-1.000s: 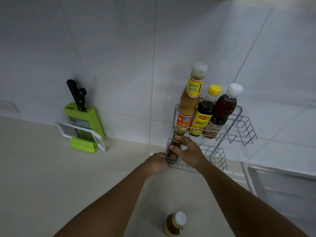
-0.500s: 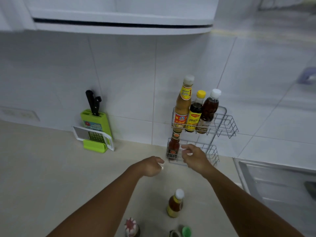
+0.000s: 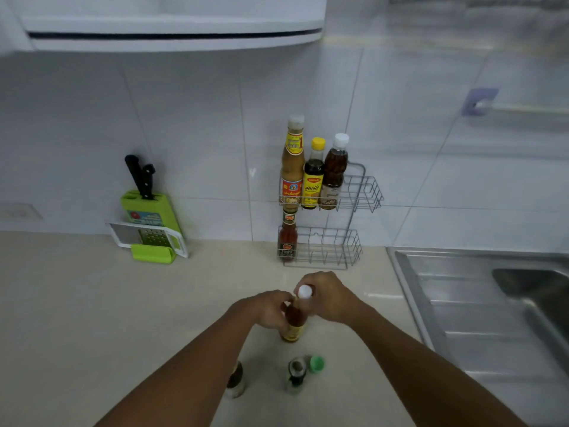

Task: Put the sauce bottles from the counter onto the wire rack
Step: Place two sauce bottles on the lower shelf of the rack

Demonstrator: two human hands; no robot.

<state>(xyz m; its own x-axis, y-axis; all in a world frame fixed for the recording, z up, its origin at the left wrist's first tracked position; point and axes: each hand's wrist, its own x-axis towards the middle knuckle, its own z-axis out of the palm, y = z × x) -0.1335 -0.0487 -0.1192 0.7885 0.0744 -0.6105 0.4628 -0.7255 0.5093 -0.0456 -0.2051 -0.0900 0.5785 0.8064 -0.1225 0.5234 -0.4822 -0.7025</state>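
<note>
- Both hands closed around one small amber bottle, upright on the beige counter, well in front of the wire rack.
- Left hand wrapped on the bottle's left flank, about shoulder height, fingers curled to the glass.
- Right hand pinched at the neck just under the white cap, cap poking up between thumb and fingers.
- Yellow-labelled base of the bottle showing below both grips; contact with the counter impossible to tell.
- Upper rack tier filled at its left end: tall tan sauce bottle, dark bottle with yellow cap, brown bottle with white cap, side by side and touching.
- Lower tier: one red sauce bottle in the left corner, the remainder bare wire.
- Nearer than the grasped bottle, on the counter: a dark small bottle beside a green cap, and another small jar partly hidden behind the left forearm.
</note>
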